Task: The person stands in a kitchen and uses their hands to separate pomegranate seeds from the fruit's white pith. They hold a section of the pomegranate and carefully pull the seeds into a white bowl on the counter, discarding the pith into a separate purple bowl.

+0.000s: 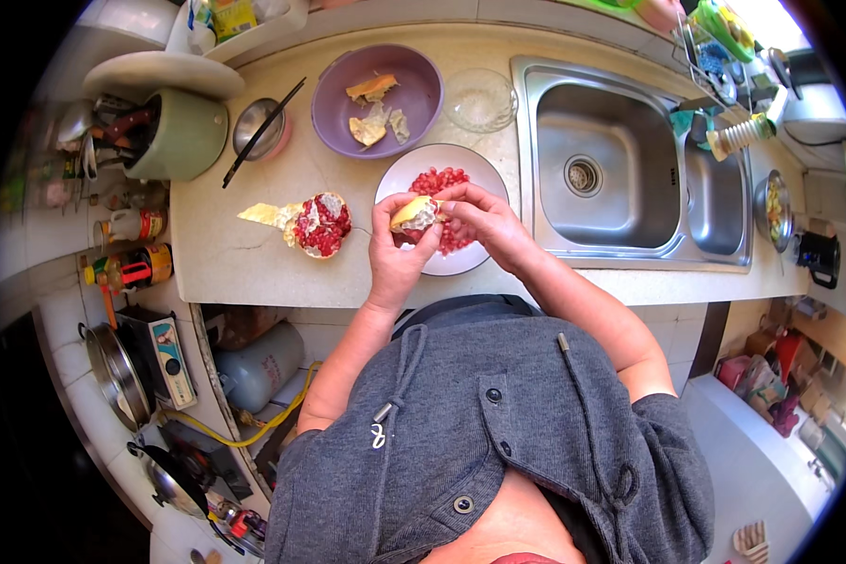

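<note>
My left hand (pixel 397 243) grips a pomegranate piece (pixel 414 213) with yellow rind and mostly bare pale membrane. My right hand (pixel 490 222) has its fingertips on the same piece, at its right edge. Both hands are over a white plate (pixel 489 166) that holds loose red pomegranate seeds (pixel 440 180). Left of the plate, a larger opened pomegranate chunk (pixel 322 225), full of seeds, lies on the counter with a strip of rind beside it. Behind the plate, a purple plastic bowl (pixel 324 127) contains peeled rind (pixel 369 130) and membrane scraps.
A clear glass dish (pixel 480 100) stands between the purple bowl and a stainless steel double sink (pixel 606 204). Black chopsticks (pixel 264 132) rest across a small metal bowl (pixel 254 121) at left. Beyond it, a green utensil pot (pixel 190 134) lies tilted in view.
</note>
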Demonstrator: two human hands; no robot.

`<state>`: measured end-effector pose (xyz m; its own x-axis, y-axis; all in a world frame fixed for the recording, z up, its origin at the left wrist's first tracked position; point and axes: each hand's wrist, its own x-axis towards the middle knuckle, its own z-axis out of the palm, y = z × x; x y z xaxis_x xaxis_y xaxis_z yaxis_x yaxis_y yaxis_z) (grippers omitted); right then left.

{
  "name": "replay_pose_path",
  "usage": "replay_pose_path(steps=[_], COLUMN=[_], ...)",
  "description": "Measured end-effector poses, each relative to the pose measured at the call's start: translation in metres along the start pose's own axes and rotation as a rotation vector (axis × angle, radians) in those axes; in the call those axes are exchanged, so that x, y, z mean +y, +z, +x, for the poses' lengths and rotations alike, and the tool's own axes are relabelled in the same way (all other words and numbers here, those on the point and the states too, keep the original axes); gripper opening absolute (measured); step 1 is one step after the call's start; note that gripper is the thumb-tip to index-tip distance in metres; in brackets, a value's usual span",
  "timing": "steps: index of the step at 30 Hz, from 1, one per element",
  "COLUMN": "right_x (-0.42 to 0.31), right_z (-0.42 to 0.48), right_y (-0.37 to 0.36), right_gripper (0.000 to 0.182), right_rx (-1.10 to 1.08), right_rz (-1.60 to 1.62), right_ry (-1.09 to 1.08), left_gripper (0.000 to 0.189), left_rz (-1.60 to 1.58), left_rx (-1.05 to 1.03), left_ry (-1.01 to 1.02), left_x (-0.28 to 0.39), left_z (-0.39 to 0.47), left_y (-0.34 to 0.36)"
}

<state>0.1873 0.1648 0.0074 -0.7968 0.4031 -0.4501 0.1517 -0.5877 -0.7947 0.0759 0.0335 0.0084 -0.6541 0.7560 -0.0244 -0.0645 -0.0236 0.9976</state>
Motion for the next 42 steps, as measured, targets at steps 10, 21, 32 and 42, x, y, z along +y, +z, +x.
replay_pose_path(steps=[10, 21, 32, 42], right_x=[0.0009, -0.0005, -0.0011, -0.0019], right_z=[0.0004, 0.0006, -0.0004, -0.0010], right_y=[-0.0018, -0.0014, 0.0016, -0.0015], right_gripper=[0.026, 0.028, 0.030, 0.034], right_rx=[-0.107, -0.088, -0.095, -0.103], right_rz=[0.352, 0.373, 0.423, 0.409], right_ry=[0.113, 0.094, 0.096, 0.076], left_gripper=[0.048, 0.049, 0.051, 0.050], left_rz=[0.102, 0.017, 0.043, -0.116], left_rx=[-0.042, -0.056, -0.072, -0.058], left_ry=[0.081, 0.009, 0.019, -0.082], left_x=[-0.0026, -0.0002, -0.0023, 0.0010], left_z=[0.0033, 0.0031, 0.0029, 0.0029], left_y=[0.0014, 0.0034, 0.0002, 0.0027])
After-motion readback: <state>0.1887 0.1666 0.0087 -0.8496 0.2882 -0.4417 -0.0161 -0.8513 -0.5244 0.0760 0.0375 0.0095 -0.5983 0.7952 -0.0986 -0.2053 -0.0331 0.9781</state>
